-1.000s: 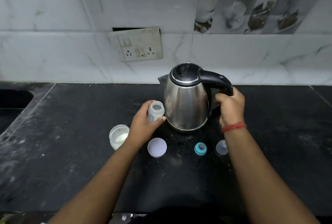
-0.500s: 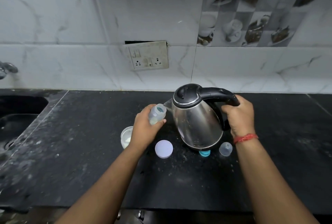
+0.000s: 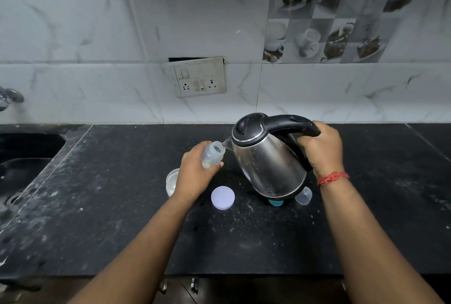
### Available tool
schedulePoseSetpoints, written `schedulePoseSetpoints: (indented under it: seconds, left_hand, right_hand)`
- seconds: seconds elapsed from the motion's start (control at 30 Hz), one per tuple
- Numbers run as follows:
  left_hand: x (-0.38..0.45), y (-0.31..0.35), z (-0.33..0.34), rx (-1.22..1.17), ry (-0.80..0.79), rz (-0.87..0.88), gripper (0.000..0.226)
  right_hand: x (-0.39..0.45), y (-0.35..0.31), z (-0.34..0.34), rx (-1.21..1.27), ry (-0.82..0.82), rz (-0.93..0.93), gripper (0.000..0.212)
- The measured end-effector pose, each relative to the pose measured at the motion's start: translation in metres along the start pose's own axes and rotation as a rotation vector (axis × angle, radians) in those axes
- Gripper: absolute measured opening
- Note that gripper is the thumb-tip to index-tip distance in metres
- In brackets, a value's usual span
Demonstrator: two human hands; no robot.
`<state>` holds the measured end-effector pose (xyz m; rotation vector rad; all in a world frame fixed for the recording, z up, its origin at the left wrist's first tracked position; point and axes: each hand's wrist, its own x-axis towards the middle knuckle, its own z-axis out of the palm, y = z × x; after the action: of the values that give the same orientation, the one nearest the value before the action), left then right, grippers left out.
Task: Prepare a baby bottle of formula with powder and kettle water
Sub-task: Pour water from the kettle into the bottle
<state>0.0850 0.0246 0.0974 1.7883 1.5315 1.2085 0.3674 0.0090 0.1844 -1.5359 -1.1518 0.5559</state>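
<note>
My left hand [image 3: 194, 174] grips a small clear baby bottle [image 3: 212, 154], tilted with its open mouth toward the kettle. My right hand [image 3: 322, 151] holds the black handle of a steel kettle [image 3: 268, 159], lifted and tipped left so its spout touches the bottle's mouth. A clear jar of white powder [image 3: 171, 181] stands just left of my left wrist, partly hidden. Its round white lid [image 3: 222, 197] lies flat on the black counter [image 3: 109, 218]. A teal bottle ring [image 3: 276, 202] peeks out under the kettle, and a clear bottle cap [image 3: 303, 195] sits beside it.
A sink [image 3: 22, 164] is sunk into the counter at the far left, with a tap [image 3: 9, 97] on the wall above it. A switch and socket plate [image 3: 199, 78] hangs on the marble-tiled wall behind. Drawer handles [image 3: 178, 285] show below the counter's front edge.
The kettle has been lifted off the counter and tipped left toward the bottle. My left hand raised and tilted the bottle until its mouth met the spout.
</note>
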Motion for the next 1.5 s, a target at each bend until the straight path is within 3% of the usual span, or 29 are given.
schedulePoseSetpoints:
  seconds: [0.3,0.67,1.1,1.5]
  left_hand:
    - [-0.001,-0.004,-0.001,0.141,-0.027,0.004,0.049]
    - [0.002,-0.001,0.007,0.229,0.002,-0.019,0.057]
    - [0.008,0.006,0.011,0.211,-0.01,-0.045,0.056]
    - [0.023,0.007,0.013,0.226,0.014,-0.104,0.063]
  right_hand:
    - [-0.001,-0.015,-0.004,-0.133,-0.019,-0.087,0.011]
    - [0.012,-0.023,-0.002,-0.269,-0.001,-0.169,0.024]
    - [0.028,-0.034,0.002,-0.353,-0.032,-0.22,0.011]
    - [0.044,-0.04,0.009,-0.368,-0.061,-0.245,0.016]
